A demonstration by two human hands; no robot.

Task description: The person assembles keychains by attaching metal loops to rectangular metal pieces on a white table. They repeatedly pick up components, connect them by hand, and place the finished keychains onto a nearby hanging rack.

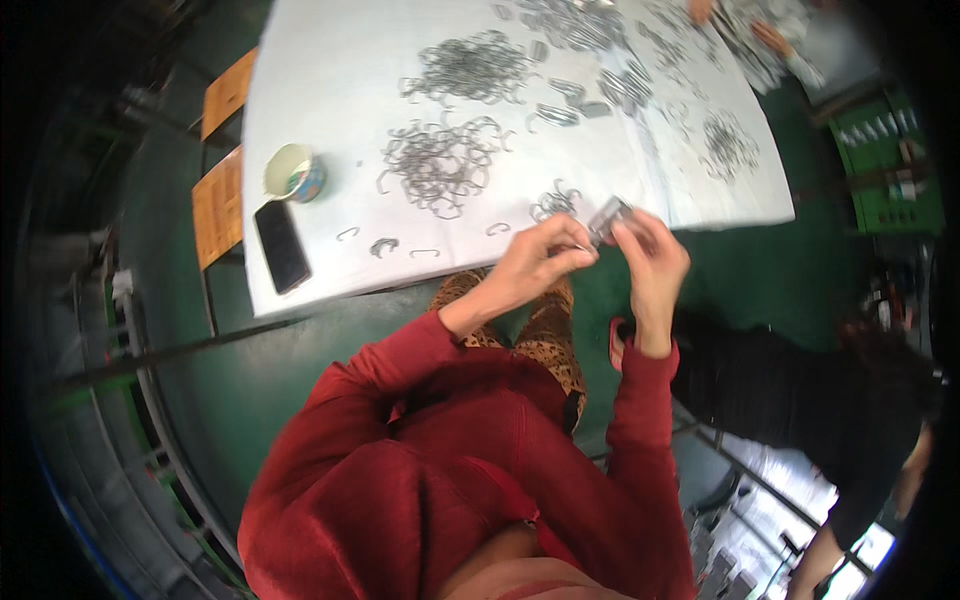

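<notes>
Right hand (657,252): pinching a grey, metallic-looking block (608,214) between thumb and fingers, at the near edge of the table (330,90)
Left hand (540,258): narrowed, thumb and forefinger almost together just beside the block; too blurred to tell whether gripping a thin piece
Block: straight-sided, faintly shiny, tilted
Drop risk: perhaps slipping to the green floor (270,385), because of so light a fingertip pinch so near the edge
Nearest heap (556,203): thin curved wire, loosely tangled just beyond the left hand; likely to snag or scatter if brushed by a knuckle
Loose hooks (384,246): bent, slender, easily swept off by a sleeve
Larger pile (447,165): springy-looking, open, interlocked loops
Farther pile (468,68): denser, similarly wiry
Phone (283,247): flat, dark, glossy
Cup (313,180): round, open, pale-rimmed
</notes>
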